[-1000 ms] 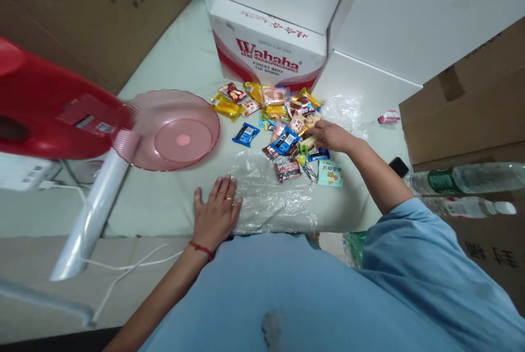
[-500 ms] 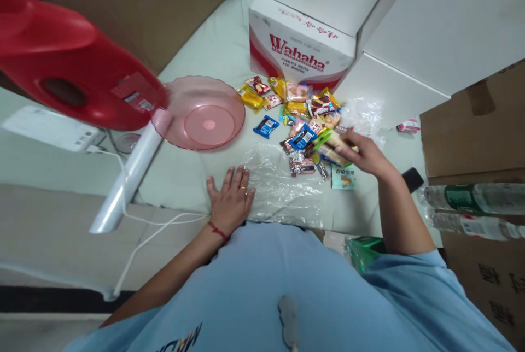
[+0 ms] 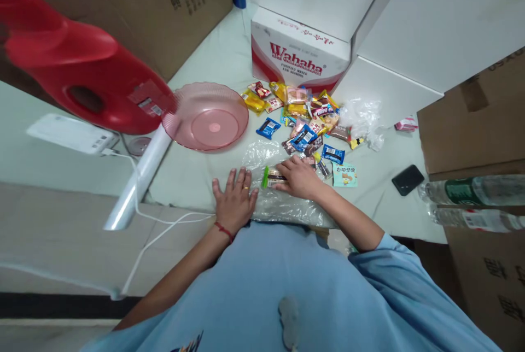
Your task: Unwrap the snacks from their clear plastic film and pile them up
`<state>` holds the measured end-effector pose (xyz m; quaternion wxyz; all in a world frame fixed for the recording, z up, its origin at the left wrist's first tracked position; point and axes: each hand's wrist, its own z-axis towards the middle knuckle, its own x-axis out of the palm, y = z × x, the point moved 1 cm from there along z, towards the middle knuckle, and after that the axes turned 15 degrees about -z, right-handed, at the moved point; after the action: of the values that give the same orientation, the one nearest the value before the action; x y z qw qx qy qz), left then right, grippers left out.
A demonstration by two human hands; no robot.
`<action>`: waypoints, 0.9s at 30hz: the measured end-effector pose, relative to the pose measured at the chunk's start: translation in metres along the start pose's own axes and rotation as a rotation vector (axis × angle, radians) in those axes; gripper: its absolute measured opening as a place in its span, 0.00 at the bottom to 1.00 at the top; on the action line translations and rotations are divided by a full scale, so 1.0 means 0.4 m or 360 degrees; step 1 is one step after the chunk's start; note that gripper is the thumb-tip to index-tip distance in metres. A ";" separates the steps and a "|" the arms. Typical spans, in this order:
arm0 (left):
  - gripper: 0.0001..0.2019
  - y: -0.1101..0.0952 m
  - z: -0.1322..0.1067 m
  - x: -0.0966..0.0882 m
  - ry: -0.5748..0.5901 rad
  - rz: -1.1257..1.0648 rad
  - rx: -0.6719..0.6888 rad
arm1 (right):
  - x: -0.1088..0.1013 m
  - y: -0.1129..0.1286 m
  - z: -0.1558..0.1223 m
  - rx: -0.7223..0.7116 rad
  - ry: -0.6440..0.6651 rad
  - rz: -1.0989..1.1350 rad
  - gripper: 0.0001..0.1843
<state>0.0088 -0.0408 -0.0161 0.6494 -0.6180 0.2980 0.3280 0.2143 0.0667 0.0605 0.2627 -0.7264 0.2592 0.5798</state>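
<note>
My left hand (image 3: 235,201) lies flat on the table with its fingers spread, at the left edge of a clear plastic bag (image 3: 287,210). Over that bag, my right hand (image 3: 298,177) is closed on a green-ended packaged snack (image 3: 272,177); its right part is hidden under the fingers. Beyond the hands spreads a pile of small wrapped snacks, among them a blue packet (image 3: 303,138), a yellow one (image 3: 297,110) and a pale green packet (image 3: 345,175). A second blue packet (image 3: 333,154) lies just beyond my right forearm.
A pink ribbed plate (image 3: 176,133) stands left of the pile, beside a red bottle (image 3: 90,78). The Wahaha carton (image 3: 299,57) backs the pile. A phone (image 3: 407,180) and plastic bottles (image 3: 471,191) lie right. A white cable (image 3: 164,223) crosses the left front.
My right hand has moved left and nearer to me, bringing the green-ended snack from the pile's right side to above the clear bag. My left hand stays flat on the table.
</note>
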 end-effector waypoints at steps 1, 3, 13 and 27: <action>0.31 0.000 0.000 0.000 -0.0002 -0.0003 0.0002 | 0.002 0.007 -0.005 -0.0030 0.0012 -0.0020 0.32; 0.31 -0.001 -0.001 -0.002 -0.0005 -0.0008 0.0000 | 0.006 0.019 -0.009 -0.0043 0.0029 -0.0061 0.33; 0.33 0.003 -0.014 0.004 -0.0048 -0.0033 0.0000 | 0.018 0.036 -0.019 0.0035 -0.0004 -0.0091 0.28; 0.33 0.050 -0.048 -0.040 -0.0087 -0.0048 0.0001 | 0.035 0.011 -0.078 0.0025 -0.0156 0.0201 0.37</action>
<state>-0.0163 -0.0607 -0.0168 0.6624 -0.6131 0.2707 0.3348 0.2361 0.0412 0.0522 0.2438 -0.6773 0.2958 0.6280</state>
